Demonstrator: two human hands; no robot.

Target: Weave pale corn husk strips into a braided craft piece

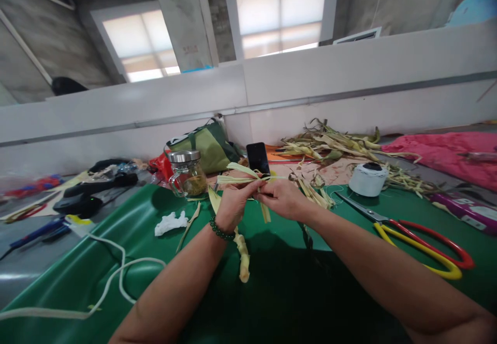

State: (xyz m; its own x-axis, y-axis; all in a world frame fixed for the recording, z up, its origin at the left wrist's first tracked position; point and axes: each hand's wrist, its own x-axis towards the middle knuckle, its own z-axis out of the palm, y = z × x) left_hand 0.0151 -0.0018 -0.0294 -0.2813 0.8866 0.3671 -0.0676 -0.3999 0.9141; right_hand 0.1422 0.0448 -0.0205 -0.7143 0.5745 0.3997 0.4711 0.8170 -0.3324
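Note:
Pale yellow-green corn husk strips point(235, 179) fan out between my two hands in the middle of the view. My left hand point(237, 199), with a green bead bracelet on the wrist, is closed on them. Against it, my right hand point(285, 199) pinches the same strips, its fingertips meeting the left ones. A knobbly, twisted length of husk point(243, 258) hangs or lies below my left wrist; whether it joins the held strips is hidden. Behind the hands a dark phone point(258, 158) stands upright.
On the green mat point(279, 282) lie scissors point(382, 220) with red and yellow handles, a thread spool point(368, 181) and crumpled white tissue point(171, 224). A glass jug point(188, 176) and green bag point(209, 145) stand behind. Loose husks point(330, 145) pile up back right; a white cable point(122, 266) crosses left.

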